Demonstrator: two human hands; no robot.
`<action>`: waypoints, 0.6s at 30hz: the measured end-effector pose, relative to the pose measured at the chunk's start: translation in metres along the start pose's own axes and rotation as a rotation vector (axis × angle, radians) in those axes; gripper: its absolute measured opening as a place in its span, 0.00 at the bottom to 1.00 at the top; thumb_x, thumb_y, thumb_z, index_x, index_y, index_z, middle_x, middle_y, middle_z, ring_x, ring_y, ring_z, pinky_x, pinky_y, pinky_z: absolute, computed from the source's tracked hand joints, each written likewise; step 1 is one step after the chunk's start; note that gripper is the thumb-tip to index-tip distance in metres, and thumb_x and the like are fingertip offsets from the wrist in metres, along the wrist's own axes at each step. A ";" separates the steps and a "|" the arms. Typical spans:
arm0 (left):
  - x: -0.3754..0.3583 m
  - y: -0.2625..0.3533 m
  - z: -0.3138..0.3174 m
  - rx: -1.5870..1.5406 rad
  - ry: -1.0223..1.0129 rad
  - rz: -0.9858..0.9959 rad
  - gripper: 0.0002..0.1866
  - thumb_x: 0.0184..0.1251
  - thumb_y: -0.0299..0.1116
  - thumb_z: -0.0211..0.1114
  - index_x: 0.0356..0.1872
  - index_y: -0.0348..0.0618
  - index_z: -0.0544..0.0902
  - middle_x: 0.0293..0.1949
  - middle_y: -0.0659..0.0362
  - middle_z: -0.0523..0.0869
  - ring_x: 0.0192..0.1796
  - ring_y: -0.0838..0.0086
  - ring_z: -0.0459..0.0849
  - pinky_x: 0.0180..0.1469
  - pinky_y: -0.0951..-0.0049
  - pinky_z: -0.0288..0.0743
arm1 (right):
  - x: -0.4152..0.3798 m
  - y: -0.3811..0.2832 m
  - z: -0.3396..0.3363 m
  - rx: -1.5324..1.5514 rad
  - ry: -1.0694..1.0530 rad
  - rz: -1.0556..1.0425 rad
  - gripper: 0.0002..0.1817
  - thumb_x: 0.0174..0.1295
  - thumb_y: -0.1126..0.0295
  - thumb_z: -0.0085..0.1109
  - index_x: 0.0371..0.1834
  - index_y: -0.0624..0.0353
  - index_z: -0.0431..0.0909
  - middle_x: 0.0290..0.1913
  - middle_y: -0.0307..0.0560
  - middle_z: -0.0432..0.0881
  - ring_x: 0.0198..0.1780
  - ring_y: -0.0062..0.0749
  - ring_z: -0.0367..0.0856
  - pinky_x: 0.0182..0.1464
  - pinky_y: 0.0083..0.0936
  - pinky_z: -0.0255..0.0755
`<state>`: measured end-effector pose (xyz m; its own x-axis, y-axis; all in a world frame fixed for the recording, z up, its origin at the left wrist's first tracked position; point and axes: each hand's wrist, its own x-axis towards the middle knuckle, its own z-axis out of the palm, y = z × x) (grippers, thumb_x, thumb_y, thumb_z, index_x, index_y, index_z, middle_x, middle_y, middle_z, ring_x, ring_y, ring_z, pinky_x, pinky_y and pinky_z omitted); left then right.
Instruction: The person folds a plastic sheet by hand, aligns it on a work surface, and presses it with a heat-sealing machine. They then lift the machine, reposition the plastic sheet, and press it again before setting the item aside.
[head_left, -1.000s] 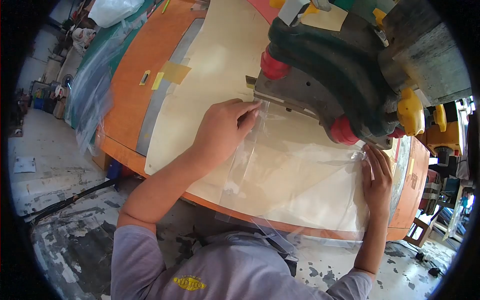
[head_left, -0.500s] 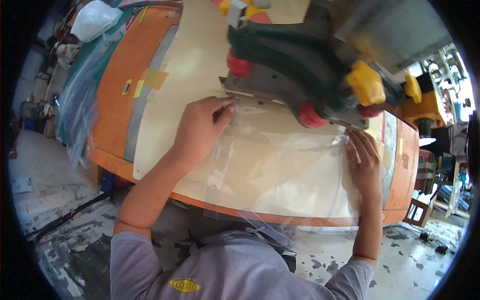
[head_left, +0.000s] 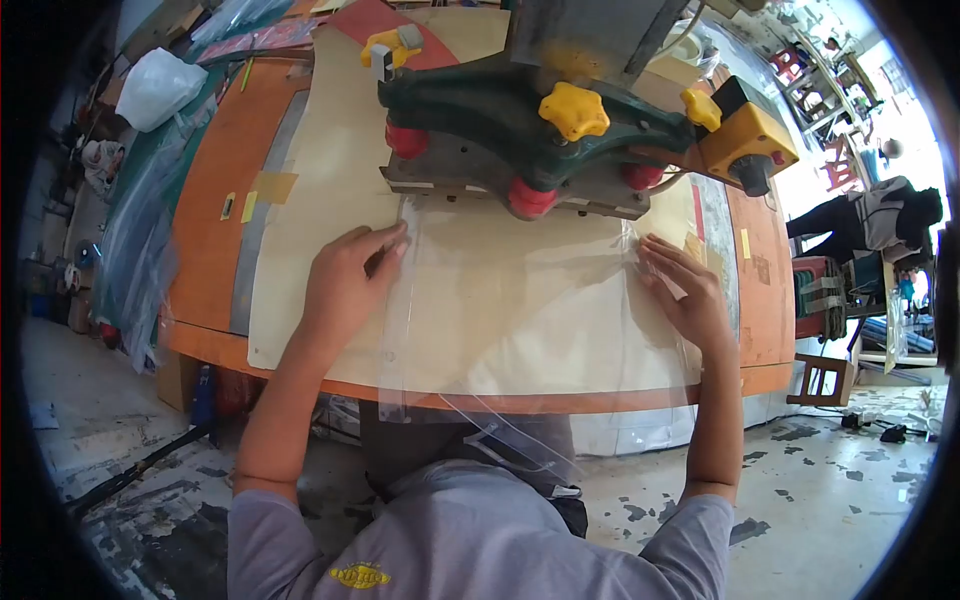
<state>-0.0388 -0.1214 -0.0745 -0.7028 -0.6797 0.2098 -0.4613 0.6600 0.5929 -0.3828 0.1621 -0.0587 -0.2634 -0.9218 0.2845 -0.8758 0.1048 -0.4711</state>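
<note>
A clear plastic sheet (head_left: 500, 330) lies on the cream board (head_left: 285, 310), its far edge at the metal plate (head_left: 460, 190) of a dark green press (head_left: 490, 105). Its near edge hangs past the table's front edge. My left hand (head_left: 345, 275) pinches the sheet's left edge close to the far corner, thumb and forefinger together. On the opposite side my right hand (head_left: 690, 290) has its fingertips at the right edge, fingers close together; the thumb side is partly hidden. A loose clear strip (head_left: 510, 435) hangs over the front edge near my body.
Yellow star knobs (head_left: 575, 110) and red knobs (head_left: 532, 196) are on the press above the sheet. A yellow box with a black dial (head_left: 755, 145) stands out at its right. Plastic sheeting (head_left: 135, 240) and a white bag (head_left: 160, 90) lie left. A person (head_left: 880, 220) is far right.
The view has shifted, so the press and table appear farther left. Both hands stay at the sheet's sides, and their fingertips appear slightly farther from the press plate.
</note>
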 end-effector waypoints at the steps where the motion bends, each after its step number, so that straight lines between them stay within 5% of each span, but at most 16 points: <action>1: -0.006 0.001 0.001 0.008 0.001 -0.005 0.17 0.73 0.29 0.73 0.61 0.43 0.91 0.32 0.54 0.85 0.29 0.68 0.80 0.38 0.67 0.78 | -0.003 0.001 -0.006 0.041 -0.013 0.024 0.16 0.70 0.75 0.70 0.60 0.64 0.88 0.62 0.52 0.90 0.67 0.46 0.87 0.69 0.39 0.80; 6: -0.029 0.007 0.004 0.049 0.080 0.027 0.20 0.73 0.29 0.73 0.64 0.46 0.90 0.32 0.56 0.81 0.31 0.69 0.79 0.39 0.66 0.78 | -0.028 0.084 -0.064 -0.184 0.304 0.387 0.15 0.77 0.68 0.63 0.61 0.62 0.88 0.59 0.57 0.91 0.62 0.52 0.89 0.66 0.41 0.78; 8: -0.031 0.007 0.004 0.059 0.086 0.039 0.20 0.72 0.29 0.73 0.64 0.46 0.90 0.33 0.57 0.81 0.32 0.69 0.79 0.39 0.67 0.78 | -0.061 0.183 -0.097 -0.313 0.420 0.456 0.18 0.81 0.60 0.58 0.63 0.60 0.87 0.61 0.59 0.90 0.63 0.56 0.87 0.67 0.43 0.77; 11: -0.032 0.008 0.004 0.065 0.089 0.041 0.20 0.72 0.29 0.74 0.64 0.46 0.90 0.33 0.57 0.81 0.32 0.69 0.80 0.40 0.67 0.78 | -0.108 0.264 -0.134 -0.552 0.425 0.828 0.33 0.82 0.43 0.46 0.65 0.61 0.86 0.62 0.62 0.89 0.65 0.62 0.85 0.70 0.50 0.75; 16: -0.034 0.010 0.002 0.065 0.063 0.004 0.20 0.71 0.31 0.74 0.63 0.45 0.90 0.33 0.57 0.82 0.37 0.65 0.83 0.44 0.63 0.80 | -0.133 0.285 -0.137 -0.519 0.266 1.317 0.50 0.81 0.30 0.29 0.60 0.72 0.86 0.61 0.74 0.86 0.68 0.69 0.82 0.71 0.56 0.73; 18: -0.037 0.014 0.004 0.108 0.087 0.051 0.20 0.71 0.30 0.74 0.63 0.45 0.90 0.33 0.57 0.81 0.39 0.63 0.83 0.45 0.61 0.80 | -0.135 0.283 -0.138 -0.464 0.289 1.287 0.54 0.79 0.26 0.30 0.57 0.75 0.87 0.61 0.78 0.85 0.68 0.70 0.82 0.71 0.55 0.73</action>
<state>-0.0214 -0.0861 -0.0773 -0.6794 -0.6667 0.3065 -0.4856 0.7216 0.4934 -0.6508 0.3678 -0.1156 -0.9983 0.0176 0.0555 0.0043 0.9732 -0.2299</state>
